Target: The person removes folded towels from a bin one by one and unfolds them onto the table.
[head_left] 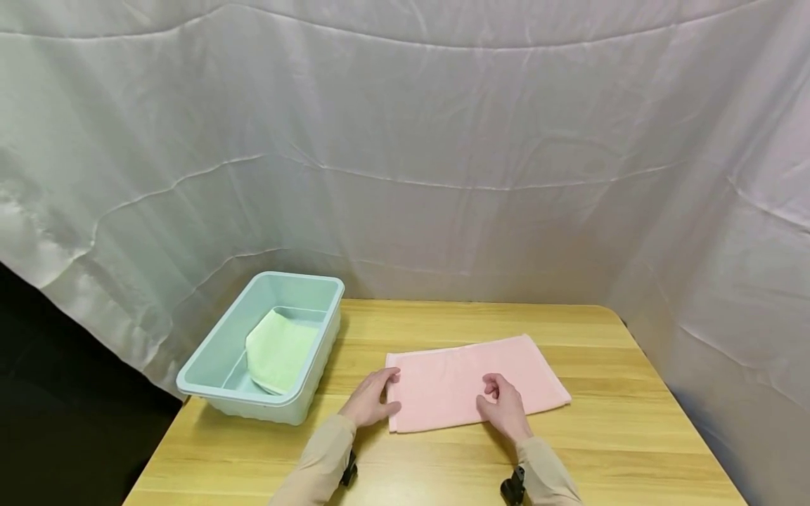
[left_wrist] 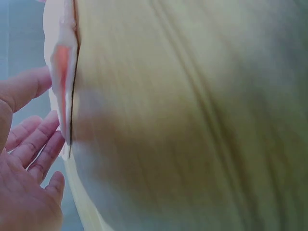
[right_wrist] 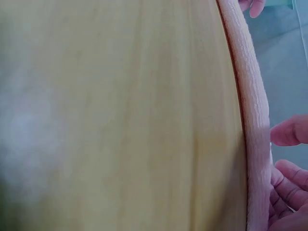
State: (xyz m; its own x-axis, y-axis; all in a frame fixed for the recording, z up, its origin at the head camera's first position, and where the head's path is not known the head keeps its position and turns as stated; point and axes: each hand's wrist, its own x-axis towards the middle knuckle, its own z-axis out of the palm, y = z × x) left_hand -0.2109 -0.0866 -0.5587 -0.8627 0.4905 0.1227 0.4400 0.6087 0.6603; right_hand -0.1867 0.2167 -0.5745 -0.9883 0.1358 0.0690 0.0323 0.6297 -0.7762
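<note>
A pink towel (head_left: 443,390), folded into a flat rectangle, lies on the wooden table. At its left end, my left hand (head_left: 370,402) has the thumb and fingers spread apart, with the tips right at the towel's edge. The left wrist view shows the folded layers of the towel (left_wrist: 62,86) gaping slightly beside the thumb. My right hand (head_left: 505,407) is over the front part of the towel, right of its middle, fingers loosely bent and thumb apart from them. From the right wrist, the towel's rounded front fold (right_wrist: 252,120) shows beside the right hand (right_wrist: 291,192).
A light blue plastic basin (head_left: 319,383) stands on the table's left side, with a folded pale green towel (head_left: 281,351) inside. Grey curtain cloth (head_left: 443,232) hangs behind the wooden table (head_left: 620,422) and along its sides.
</note>
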